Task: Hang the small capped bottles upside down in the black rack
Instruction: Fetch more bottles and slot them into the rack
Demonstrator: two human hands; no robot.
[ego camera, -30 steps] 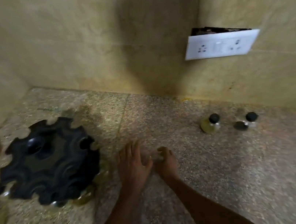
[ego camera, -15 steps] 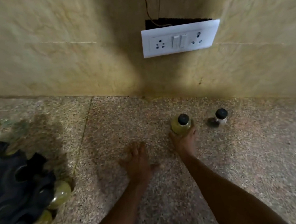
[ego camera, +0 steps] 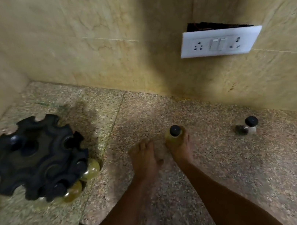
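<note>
My right hand [ego camera: 180, 147] is wrapped around a small yellowish bottle with a black cap [ego camera: 174, 133] that stands upright on the stone counter. My left hand [ego camera: 144, 158] lies flat on the counter just left of it, fingers together, holding nothing. A second small bottle with a black cap [ego camera: 249, 127], clear with something dark inside, stands to the right near the wall. The black round rack [ego camera: 33, 158] sits at the left; several yellowish bottles [ego camera: 90, 169] hang from its notched rim, caps up in the slots.
A speckled stone counter [ego camera: 249, 174] meets beige tiled walls at the back and left. A white switch and socket plate [ego camera: 218, 44] hangs loose from the wall above the bottles. The counter's front edge shows at the bottom centre.
My right hand has closed around the yellowish bottle it was just reaching. The view has swung left, bringing more of the rack into sight. My left hand stays flat on the counter.
</note>
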